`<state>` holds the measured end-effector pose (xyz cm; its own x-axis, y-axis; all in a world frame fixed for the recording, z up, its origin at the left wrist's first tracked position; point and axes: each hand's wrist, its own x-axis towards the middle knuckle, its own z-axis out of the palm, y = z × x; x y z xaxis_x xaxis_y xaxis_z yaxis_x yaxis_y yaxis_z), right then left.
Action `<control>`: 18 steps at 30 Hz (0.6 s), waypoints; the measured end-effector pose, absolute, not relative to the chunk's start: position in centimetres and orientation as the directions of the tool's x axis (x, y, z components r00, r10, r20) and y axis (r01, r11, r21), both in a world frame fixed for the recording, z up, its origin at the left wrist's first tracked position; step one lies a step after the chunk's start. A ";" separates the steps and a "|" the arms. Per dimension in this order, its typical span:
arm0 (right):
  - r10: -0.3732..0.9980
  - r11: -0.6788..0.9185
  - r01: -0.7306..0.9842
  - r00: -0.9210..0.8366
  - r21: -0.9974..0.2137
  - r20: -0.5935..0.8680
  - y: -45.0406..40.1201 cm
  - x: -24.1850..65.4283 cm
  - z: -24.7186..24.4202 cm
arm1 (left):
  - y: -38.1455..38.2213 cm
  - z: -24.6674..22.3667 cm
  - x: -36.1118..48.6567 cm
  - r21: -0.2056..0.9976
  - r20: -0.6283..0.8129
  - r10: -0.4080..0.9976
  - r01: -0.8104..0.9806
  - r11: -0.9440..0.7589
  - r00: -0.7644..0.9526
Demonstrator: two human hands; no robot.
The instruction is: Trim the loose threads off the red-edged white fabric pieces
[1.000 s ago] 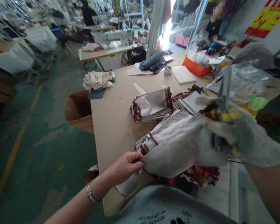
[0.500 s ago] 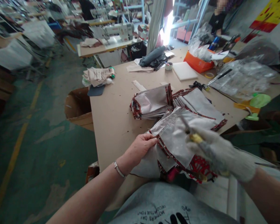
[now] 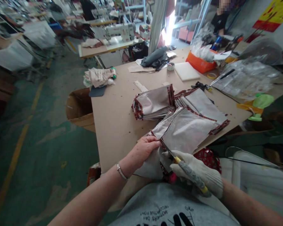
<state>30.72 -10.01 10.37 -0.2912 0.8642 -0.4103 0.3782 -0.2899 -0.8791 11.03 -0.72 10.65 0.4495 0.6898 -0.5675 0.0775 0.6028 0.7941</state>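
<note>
My left hand (image 3: pixel 145 150) pinches the edge of a pale grey fabric piece (image 3: pixel 186 130) with dark red patterned binding, at the corner of a layered stack. My right hand (image 3: pixel 198 171), in a white knit glove, is closed around what looks like a soldering iron (image 3: pixel 190 174), its yellow handle wrapped in grey. The thin dark metal tip meets the bound edge right beside my left fingertips. Hanging over the table edge, a red patterned part (image 3: pixel 208 158) shows behind the glove. Whether the tip touches the fabric or only hovers, I cannot tell.
Two more stacks of bound pieces, one on the left (image 3: pixel 153 102) and one on the right (image 3: pixel 200 103), lie on the table (image 3: pixel 115 125). Beyond are a white board (image 3: pixel 186 71), an orange container (image 3: pixel 200 61) and plastic bags (image 3: pixel 250 78). A cardboard box (image 3: pixel 79 110) stands left.
My right hand has moved left and down, bringing the tool's tip to the edge by my left fingers. The top piece lies flatter, and my left hand has stayed nearly still.
</note>
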 end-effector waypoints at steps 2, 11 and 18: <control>0.851 -0.304 0.397 -0.296 -0.866 -0.435 -9.6 30.4 10.2 | -0.8 10.2 11.0 0.795 -0.566 0.693 0.074 0.602 0.447; 0.876 -0.310 0.270 -0.292 -0.912 -0.384 -10.0 29.8 7.6 | -0.9 9.9 11.0 0.780 -0.578 0.687 0.051 0.623 0.441; 0.883 -0.307 0.216 -0.298 -0.927 -0.362 -10.1 29.6 8.5 | -0.8 11.0 10.5 0.789 -0.569 0.677 0.078 0.610 0.467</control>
